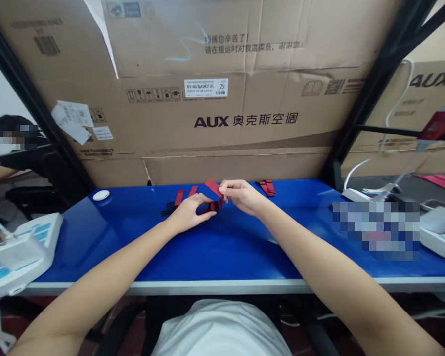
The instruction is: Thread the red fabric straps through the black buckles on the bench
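Over the blue table (215,252), my left hand (191,212) is closed on a black buckle (214,206) that has a red strap threaded on it. My right hand (243,195) pinches the red strap (212,187) between thumb and fingers, and its flat end sticks out up and to the left. Behind my left hand lie more red straps (179,198) with black buckles (167,208). Another folded red strap with black parts (267,187) rests at the back, right of my right hand.
A cardboard wall (152,118) stands behind the table. White power strips (52,232) (441,242) sit at both sides. A round white object (101,195) is at the back left. A person (18,143) sits beyond the black frame at the left.
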The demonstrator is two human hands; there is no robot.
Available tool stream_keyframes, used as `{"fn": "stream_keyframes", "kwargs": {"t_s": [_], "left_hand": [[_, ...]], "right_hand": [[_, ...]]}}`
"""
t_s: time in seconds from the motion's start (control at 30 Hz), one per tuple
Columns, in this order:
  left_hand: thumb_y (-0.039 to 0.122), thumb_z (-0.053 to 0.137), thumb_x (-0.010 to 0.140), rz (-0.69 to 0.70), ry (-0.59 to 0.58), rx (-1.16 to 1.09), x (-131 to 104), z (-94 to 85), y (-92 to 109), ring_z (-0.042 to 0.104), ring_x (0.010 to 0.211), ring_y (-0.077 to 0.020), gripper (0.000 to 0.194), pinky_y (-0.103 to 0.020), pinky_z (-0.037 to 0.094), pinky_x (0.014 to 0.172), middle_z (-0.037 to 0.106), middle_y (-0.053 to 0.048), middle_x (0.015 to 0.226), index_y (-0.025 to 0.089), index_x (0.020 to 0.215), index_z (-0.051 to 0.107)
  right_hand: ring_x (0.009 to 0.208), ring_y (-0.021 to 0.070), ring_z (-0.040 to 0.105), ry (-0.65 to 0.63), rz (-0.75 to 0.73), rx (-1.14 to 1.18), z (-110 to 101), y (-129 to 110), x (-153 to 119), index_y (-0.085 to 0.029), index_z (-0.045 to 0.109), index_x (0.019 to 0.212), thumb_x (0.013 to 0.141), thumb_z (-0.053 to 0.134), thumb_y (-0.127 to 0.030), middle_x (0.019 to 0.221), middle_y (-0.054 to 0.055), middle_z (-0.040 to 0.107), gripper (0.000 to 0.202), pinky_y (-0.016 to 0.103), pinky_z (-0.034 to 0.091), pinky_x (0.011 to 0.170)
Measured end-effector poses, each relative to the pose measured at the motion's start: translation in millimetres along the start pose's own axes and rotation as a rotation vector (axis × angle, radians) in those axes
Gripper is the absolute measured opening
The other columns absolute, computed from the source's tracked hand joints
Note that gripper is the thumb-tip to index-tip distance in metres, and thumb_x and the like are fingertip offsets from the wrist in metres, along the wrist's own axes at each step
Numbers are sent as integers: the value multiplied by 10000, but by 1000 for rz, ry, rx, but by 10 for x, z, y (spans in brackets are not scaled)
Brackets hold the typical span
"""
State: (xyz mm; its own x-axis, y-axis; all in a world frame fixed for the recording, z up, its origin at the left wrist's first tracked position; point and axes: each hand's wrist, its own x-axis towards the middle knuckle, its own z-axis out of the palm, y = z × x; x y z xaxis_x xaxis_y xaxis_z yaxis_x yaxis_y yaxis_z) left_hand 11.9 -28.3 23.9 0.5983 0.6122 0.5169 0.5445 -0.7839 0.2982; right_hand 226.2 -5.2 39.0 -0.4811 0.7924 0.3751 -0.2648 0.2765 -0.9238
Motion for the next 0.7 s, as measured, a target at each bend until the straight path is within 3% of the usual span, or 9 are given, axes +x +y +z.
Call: {"fn": "stream_keyframes", "kwargs": {"t_s": [0.13, 0.27, 0.4, 0.53, 0.63, 0.7], "left_hand": [[412, 499, 923, -14, -47, -7, 1, 51, 81, 577, 1070, -240, 345, -386, 446, 965, 615, -102, 1157, 184, 1178, 541], [374, 346, 980, -26, -132, -59, -8, 123, 117, 600, 930, -208, 280, -341, 470, 878, 629, -77, 1006, 188, 1040, 546], [370, 322, 981, -122, -237, -29, -31, 131, 110, 611, 761, -189, 282, -315, 477, 747, 634, -39, 834, 204, 915, 539], [331, 349, 964, -303, -313, 215, -50, 69, 89, 651, 763, -241, 224, -333, 464, 683, 662, -74, 836, 204, 934, 531], [308, 299, 976, -416, -228, 392, -42, -9, 70, 664, 771, -277, 246, -358, 467, 660, 663, -111, 869, 188, 973, 514], [293, 274, 987, -400, -110, 426, -30, -42, 55, 665, 806, -268, 261, -364, 481, 693, 655, -119, 912, 181, 999, 509]], "right_hand": [[680, 150, 600, -57, -12, -16, 67, 43, -10, -170, 639, 751, 700, 770, -365, 676, 8, 639, 241, 311, 462, 720], [680, 150, 621, -89, -31, 36, 71, 2, -32, -166, 636, 770, 706, 777, -338, 733, 20, 658, 231, 310, 491, 687], [560, 90, 539, 48, -98, 208, -33, -163, -41, -192, 605, 777, 690, 793, -309, 694, -25, 605, 238, 244, 452, 566], [477, 78, 461, 262, -63, 292, -156, -152, 20, -210, 549, 736, 679, 796, -292, 553, -64, 500, 266, 211, 407, 481], [468, 99, 509, 355, 77, 206, -145, 81, 85, -191, 540, 679, 680, 779, -237, 516, -42, 519, 244, 213, 397, 439], [520, 119, 579, 378, 173, 153, -78, 274, 120, -165, 566, 676, 712, 750, -206, 565, 1, 583, 191, 234, 472, 504]]}}
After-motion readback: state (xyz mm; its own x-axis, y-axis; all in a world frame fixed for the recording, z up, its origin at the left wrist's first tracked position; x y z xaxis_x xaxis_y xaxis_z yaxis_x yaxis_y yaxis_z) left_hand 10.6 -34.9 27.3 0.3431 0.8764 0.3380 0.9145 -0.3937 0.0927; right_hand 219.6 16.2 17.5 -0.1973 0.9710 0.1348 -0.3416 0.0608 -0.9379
